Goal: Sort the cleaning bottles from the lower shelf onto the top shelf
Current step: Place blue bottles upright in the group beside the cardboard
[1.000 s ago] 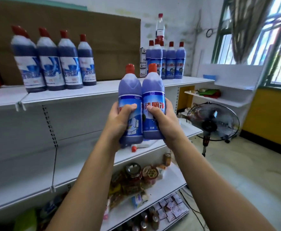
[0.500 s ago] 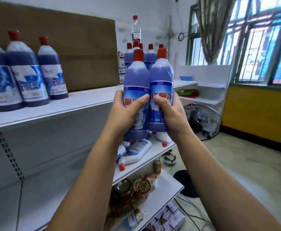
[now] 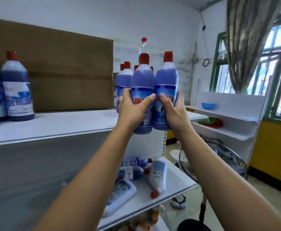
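My left hand (image 3: 134, 110) grips one purple cleaning bottle (image 3: 142, 80) with a red cap. My right hand (image 3: 174, 112) grips a second purple bottle (image 3: 166, 75) pressed against the first. Both are upright, held just above the front edge of the white top shelf (image 3: 61, 125). A group of the same bottles (image 3: 124, 77) stands right behind them on that shelf. More bottles (image 3: 17, 90) stand at the shelf's left end. On the lower shelf (image 3: 178, 182) lie several bottles on their sides, among them a white one (image 3: 158, 175) and a purple one (image 3: 133, 172).
A brown cardboard sheet (image 3: 66, 72) leans against the wall behind the top shelf. A tall clear bottle (image 3: 144, 47) rises behind the group. A floor fan (image 3: 219, 160) stands right of the shelving. A white side shelf (image 3: 228, 117) with a blue bowl (image 3: 208, 105) sits under the window.
Both hands have carried the two bottles up and to the right, from below the top shelf to its front edge near the standing group. The view has swung right with them.
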Motion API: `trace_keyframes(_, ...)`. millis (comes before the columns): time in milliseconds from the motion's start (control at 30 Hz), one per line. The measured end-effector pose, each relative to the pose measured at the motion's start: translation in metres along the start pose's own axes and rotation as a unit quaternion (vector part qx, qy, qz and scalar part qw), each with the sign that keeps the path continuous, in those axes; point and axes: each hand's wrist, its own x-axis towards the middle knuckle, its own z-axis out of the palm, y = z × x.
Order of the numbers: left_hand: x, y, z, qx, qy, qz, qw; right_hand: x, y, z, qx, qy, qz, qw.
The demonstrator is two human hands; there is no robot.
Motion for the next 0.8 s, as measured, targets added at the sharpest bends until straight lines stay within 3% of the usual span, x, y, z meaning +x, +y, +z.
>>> trace_keyframes(133,0.031,-0.016,0.045,0.0,0.047,-0.017,0.999,0.055,0.032,-0.035,-0.025,-0.052,0.002,0.998)
trace_keyframes(300,0.05,-0.029,0.076,0.153,0.055,0.01,0.987,0.101,0.057,-0.058,-0.06,-0.103,0.024,0.993)
trace_keyframes(500,0.07,-0.041,0.078,0.194,0.117,-0.01,0.974,0.125,0.067,-0.071,-0.07,-0.182,0.076,0.978)
trace_keyframes(633,0.072,-0.046,0.076,0.254,0.175,0.03,0.951,0.121,0.072,-0.08,-0.092,-0.203,0.053,0.973)
trace_keyframes(800,0.067,-0.049,0.069,0.259,0.168,0.038,0.95,0.124,0.082,-0.088,-0.146,-0.194,0.025,0.97)
